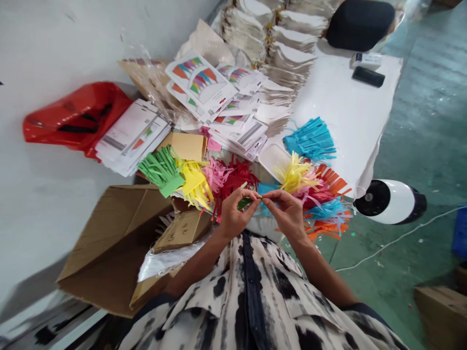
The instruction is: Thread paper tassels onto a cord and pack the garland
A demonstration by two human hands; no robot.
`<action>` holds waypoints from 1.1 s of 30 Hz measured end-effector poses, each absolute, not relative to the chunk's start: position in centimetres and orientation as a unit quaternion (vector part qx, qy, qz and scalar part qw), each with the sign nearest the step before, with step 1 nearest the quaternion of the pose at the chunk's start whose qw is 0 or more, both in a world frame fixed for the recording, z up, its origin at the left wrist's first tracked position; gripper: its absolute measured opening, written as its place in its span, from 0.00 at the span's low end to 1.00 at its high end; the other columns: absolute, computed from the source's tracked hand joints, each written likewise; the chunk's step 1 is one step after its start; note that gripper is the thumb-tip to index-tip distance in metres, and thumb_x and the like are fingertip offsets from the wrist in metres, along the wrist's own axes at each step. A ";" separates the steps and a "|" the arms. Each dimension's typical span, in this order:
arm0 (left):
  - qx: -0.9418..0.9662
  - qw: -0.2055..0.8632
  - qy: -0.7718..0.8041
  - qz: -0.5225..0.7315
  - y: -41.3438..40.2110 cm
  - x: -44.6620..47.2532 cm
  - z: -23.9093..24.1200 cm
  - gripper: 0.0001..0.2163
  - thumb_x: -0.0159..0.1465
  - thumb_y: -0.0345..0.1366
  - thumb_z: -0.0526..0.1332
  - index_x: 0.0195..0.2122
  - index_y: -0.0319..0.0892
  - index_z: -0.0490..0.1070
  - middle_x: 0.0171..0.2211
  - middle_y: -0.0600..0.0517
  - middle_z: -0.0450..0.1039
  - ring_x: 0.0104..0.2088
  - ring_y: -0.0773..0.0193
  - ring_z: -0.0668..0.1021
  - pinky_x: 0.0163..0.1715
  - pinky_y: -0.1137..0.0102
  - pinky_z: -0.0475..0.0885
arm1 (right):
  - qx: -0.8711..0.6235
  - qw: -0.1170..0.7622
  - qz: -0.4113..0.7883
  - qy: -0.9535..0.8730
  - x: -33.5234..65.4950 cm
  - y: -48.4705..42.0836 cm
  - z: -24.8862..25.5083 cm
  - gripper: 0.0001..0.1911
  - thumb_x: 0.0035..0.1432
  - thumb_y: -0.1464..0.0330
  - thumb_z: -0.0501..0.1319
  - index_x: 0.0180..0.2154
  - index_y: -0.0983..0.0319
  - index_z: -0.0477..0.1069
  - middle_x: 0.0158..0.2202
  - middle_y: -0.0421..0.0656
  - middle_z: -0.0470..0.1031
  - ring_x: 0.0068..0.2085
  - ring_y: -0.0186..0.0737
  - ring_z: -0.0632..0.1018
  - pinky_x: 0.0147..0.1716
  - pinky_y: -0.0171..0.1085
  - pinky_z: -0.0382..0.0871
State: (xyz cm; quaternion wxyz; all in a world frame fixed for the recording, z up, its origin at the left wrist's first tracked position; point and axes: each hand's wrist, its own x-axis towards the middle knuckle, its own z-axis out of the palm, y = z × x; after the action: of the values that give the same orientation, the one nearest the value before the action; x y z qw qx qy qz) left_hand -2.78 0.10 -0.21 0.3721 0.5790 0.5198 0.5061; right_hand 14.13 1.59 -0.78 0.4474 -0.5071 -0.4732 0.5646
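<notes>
The left hand (235,214) is pinching finger and thumb together, with green paper (243,203) showing in its curl. The right hand (289,210) is pinching too, tips meeting the left ones (I cannot tell what it is holding). Yellow fringe (295,173) is lying just past it.

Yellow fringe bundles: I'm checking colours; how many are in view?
2: a left yellow bundle beside the green fringe; a right yellow bundle below the topmost blue fringe. More may be hidden.
</notes>
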 end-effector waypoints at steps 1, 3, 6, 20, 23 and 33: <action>0.570 0.396 0.524 0.493 0.1 -3.0 -0.2 0.05 0.67 0.33 0.68 0.41 0.44 0.74 0.39 0.51 0.81 0.41 0.64 0.83 0.45 0.68 0.78 | -0.508 0.450 0.561 -0.474 14.2 1.6 -0.8 0.10 0.59 0.59 0.73 0.38 0.58 0.82 0.36 0.42 0.82 0.38 0.40 0.81 0.41 0.38 0.76; 0.552 0.432 0.536 0.470 0.0 -3.3 -0.2 0.06 0.67 0.36 0.69 0.43 0.44 0.75 0.39 0.51 0.80 0.41 0.64 0.83 0.44 0.70 0.78 | -0.507 0.452 0.558 -0.477 14.2 1.6 -0.8 0.10 0.60 0.59 0.72 0.38 0.58 0.81 0.36 0.42 0.82 0.38 0.40 0.81 0.41 0.38 0.76; 0.526 0.454 0.557 0.456 -0.2 -3.6 -0.6 0.06 0.66 0.37 0.70 0.40 0.43 0.76 0.36 0.52 0.79 0.37 0.65 0.81 0.40 0.72 0.76 | -0.503 0.439 0.554 -0.497 14.3 1.5 -1.0 0.11 0.61 0.58 0.72 0.39 0.58 0.81 0.37 0.42 0.82 0.38 0.39 0.80 0.41 0.38 0.75; 0.570 0.568 0.515 0.294 -2.1 -3.5 -2.7 0.12 0.73 0.45 0.61 0.43 0.43 0.76 0.33 0.54 0.76 0.34 0.65 0.77 0.38 0.71 0.71 | -0.573 0.429 0.553 -0.428 14.5 -3.1 -3.8 0.16 0.60 0.53 0.71 0.34 0.59 0.81 0.31 0.41 0.79 0.32 0.38 0.75 0.35 0.37 0.69; 0.595 0.589 0.491 0.241 -2.4 -3.3 -3.4 0.14 0.74 0.45 0.58 0.36 0.41 0.75 0.28 0.56 0.71 0.31 0.68 0.73 0.35 0.72 0.67 | -0.579 0.414 0.565 -0.418 15.1 -4.1 -4.2 0.17 0.62 0.52 0.69 0.34 0.60 0.79 0.31 0.42 0.78 0.33 0.38 0.75 0.35 0.37 0.69; 0.560 0.608 0.479 0.294 -3.1 -3.7 -4.9 0.17 0.74 0.48 0.55 0.39 0.40 0.75 0.31 0.55 0.72 0.33 0.67 0.72 0.37 0.73 0.67 | -0.590 0.394 0.521 -0.474 14.6 -4.6 -3.9 0.14 0.64 0.55 0.68 0.44 0.57 0.82 0.44 0.44 0.79 0.40 0.38 0.77 0.37 0.37 0.72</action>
State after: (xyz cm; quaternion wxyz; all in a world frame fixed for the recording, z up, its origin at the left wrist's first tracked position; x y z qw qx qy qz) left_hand -3.65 -3.15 -4.85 0.6084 0.5604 0.4788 0.2942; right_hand 14.57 -4.56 -3.88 0.3940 -0.5902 -0.4740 0.5213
